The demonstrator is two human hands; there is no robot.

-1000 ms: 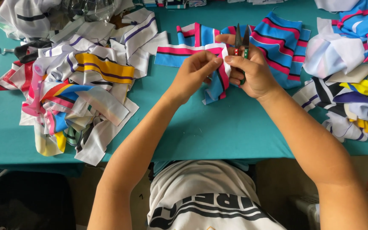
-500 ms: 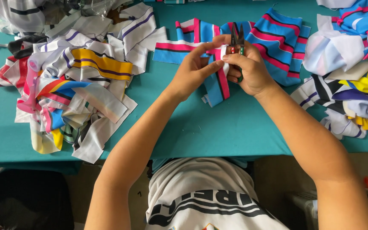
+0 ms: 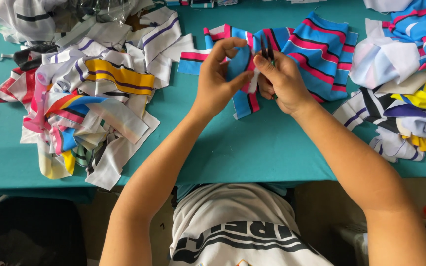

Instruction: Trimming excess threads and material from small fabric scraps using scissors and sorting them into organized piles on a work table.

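The left hand [image 3: 219,83] is pinching a blue, pink and white striped fabric strip [image 3: 242,91] above the teal table [image 3: 252,148], while the right hand [image 3: 282,83] is gripping small dark snips [image 3: 267,49], apparently trimming it. Sorted heaps are lying on both sides, so plenty looks finished.

Bare teal table [image 3: 252,152] before hands; fabric heaps left [image 3: 85,103], right [image 3: 410,88] block sides.

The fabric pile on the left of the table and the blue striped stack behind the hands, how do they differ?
The left pile is a loose jumble of mostly white pieces with yellow, purple, pink and black bands; the blue striped stack lies flatter, all blue with pink and black stripes. The left pile spreads wider and lies away from both hands; the stack sits right behind the right hand. Both rest on the teal table.
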